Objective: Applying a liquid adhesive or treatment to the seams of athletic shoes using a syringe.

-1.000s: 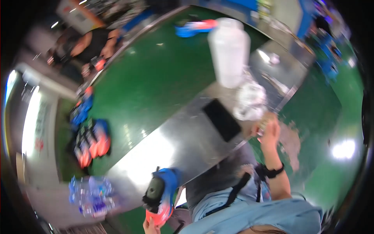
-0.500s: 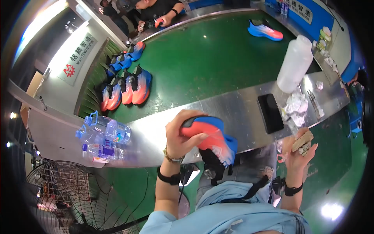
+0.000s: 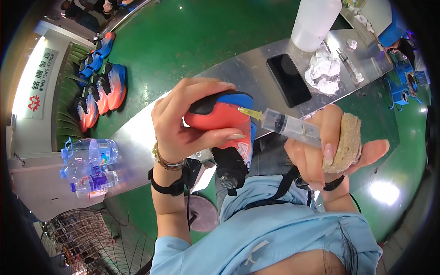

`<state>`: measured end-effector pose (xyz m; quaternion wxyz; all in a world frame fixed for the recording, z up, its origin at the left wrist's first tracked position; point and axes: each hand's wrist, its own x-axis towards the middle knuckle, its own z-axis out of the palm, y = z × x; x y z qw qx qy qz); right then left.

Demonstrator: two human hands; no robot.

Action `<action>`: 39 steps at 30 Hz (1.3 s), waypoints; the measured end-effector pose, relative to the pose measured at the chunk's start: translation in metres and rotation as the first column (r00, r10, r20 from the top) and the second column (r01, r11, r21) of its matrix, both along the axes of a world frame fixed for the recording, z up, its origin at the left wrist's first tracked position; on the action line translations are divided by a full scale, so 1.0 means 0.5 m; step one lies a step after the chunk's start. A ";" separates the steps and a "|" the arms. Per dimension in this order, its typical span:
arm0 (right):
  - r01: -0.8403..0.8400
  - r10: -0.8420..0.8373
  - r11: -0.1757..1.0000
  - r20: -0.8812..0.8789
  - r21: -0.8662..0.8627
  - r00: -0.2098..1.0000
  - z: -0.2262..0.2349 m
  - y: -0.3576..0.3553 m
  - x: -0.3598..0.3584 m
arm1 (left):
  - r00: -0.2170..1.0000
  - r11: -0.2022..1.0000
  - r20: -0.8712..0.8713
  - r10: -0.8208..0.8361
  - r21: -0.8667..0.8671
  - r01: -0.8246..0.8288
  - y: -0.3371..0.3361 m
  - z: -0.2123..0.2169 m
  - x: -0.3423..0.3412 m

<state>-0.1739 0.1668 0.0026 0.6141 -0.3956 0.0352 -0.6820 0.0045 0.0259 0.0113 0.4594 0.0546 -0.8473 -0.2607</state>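
Note:
My left hand (image 3: 176,117) is closed around a red and blue running shoe (image 3: 213,120), its fingers over the top and the thumb along the side. The shoe's black collar points down toward my lap. In my right hand (image 3: 306,158) a clear plastic syringe (image 3: 291,127) with a yellow tip lies almost level, and the tip meets the red part of the shoe near its blue edge; whether it presses in, I cannot tell. The same hand also pinches a worn tan sponge (image 3: 347,137) between fingers and thumb.
On the steel ledge lie a black phone (image 3: 288,79), crumpled white tissue (image 3: 324,71) and tweezer-like tools (image 3: 350,65), with a white bottle (image 3: 316,23) behind. Clear bottles (image 3: 94,153) stand at left, above a wire fan (image 3: 94,238). Several matching shoes (image 3: 115,87) line the green belt.
My right hand has come up and left, bringing the syringe's tip to the shoe. The shoe stays in my left hand, and the whole view has shifted.

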 end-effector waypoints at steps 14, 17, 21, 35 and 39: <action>0.158 -0.151 0.976 -0.059 0.150 0.987 -0.053 -0.008 -0.032 | 0.999 0.998 -0.006 -0.046 0.035 0.046 -0.039 -0.015 -0.028; 0.097 -0.093 0.969 -0.030 0.228 0.995 -0.075 -0.010 -0.032 | 1.000 0.997 0.012 -0.010 0.076 0.009 -0.055 -0.029 -0.011; 0.150 -0.099 0.916 -0.154 0.372 0.983 -0.099 -0.008 -0.027 | 0.998 0.979 0.004 0.060 0.193 -0.060 -0.065 -0.045 0.007; 0.038 0.021 0.945 -0.178 0.324 0.984 -0.178 -0.023 0.001 | 0.964 0.911 -0.046 0.263 0.342 -0.232 -0.114 -0.101 0.047; 0.009 0.062 0.933 -0.188 0.359 0.980 -0.184 -0.014 -0.004 | 0.954 0.890 -0.037 0.297 0.372 -0.263 -0.131 -0.113 0.064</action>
